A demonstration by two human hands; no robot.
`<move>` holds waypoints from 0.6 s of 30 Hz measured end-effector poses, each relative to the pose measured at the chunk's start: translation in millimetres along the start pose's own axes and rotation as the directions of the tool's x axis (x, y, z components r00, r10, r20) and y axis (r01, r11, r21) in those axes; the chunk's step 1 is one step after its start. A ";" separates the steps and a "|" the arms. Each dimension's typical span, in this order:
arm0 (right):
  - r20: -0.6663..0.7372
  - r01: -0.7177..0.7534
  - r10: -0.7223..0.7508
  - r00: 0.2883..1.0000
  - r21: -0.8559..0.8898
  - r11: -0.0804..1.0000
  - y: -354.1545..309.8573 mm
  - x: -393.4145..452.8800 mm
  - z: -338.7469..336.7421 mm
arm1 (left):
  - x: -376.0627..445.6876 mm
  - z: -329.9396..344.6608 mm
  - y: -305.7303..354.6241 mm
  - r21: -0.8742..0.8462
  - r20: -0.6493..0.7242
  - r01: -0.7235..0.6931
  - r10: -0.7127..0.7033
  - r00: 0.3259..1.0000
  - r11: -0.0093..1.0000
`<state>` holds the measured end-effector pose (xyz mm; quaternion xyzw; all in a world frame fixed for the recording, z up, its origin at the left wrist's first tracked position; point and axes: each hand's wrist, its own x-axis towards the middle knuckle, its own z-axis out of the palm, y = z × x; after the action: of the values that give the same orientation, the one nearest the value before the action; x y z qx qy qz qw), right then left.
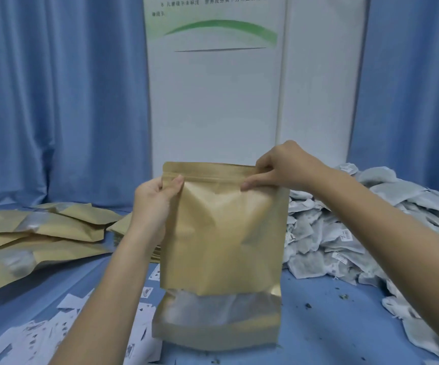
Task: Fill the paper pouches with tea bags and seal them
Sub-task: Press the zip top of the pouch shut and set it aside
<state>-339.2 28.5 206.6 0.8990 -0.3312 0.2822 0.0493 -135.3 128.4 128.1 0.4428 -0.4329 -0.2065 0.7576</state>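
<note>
Pouch in hand: one kraft paper pouch (223,233) stands upright on the blue table (318,325), dead centre, its clear window low on the front showing tea bags inside.
Left hand (155,198): grips the pouch's upper left edge, thumb on the front just under the zip strip.
Right hand (279,167): pinches the top right corner at the zip line, forefinger laid along the strip.
Step, as I judge it: the sealing; the filling looks done for this one.
Next move calls for: a firm pinch run along the zip from one corner to the other, with the left hand keeping the pouch steady.
Other pouches (36,233): left of the standing pouch, lying flat and overlapping; about five, the exact count hard to tell.
Tea bags (358,225): right of the pouch, one big loose heap, far too many to count.
Paper slips (63,320): scattered in front and to the left of the pouch, dozens.
Backdrop: blue curtain (55,101) and white board (221,106) behind the pouch.
</note>
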 end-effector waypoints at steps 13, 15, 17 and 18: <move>0.253 0.093 -0.087 0.963 -0.011 0.996 -21.4 14.4 16.0 | -23.7 49.3 -45.7 -0.089 0.018 0.046 -0.045 0.999 0.995; 0.229 0.082 -0.081 0.970 0.004 0.997 -19.6 17.1 19.1 | -21.7 48.8 -46.7 -0.111 -0.039 0.020 -0.025 0.999 0.994; 0.215 0.066 -0.076 0.974 0.054 0.996 -19.0 17.4 21.7 | -19.5 47.4 -46.6 -0.077 -0.075 -0.025 0.019 0.997 0.997; 0.219 0.060 -0.074 0.973 0.070 0.996 -20.1 17.4 22.5 | -18.7 46.9 -46.9 -0.046 -0.086 -0.045 0.041 0.995 0.998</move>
<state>-305.2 28.0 199.2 0.9366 -0.2951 0.1887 -0.0070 -181.4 93.8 90.3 0.4234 -0.4046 -0.1813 0.7900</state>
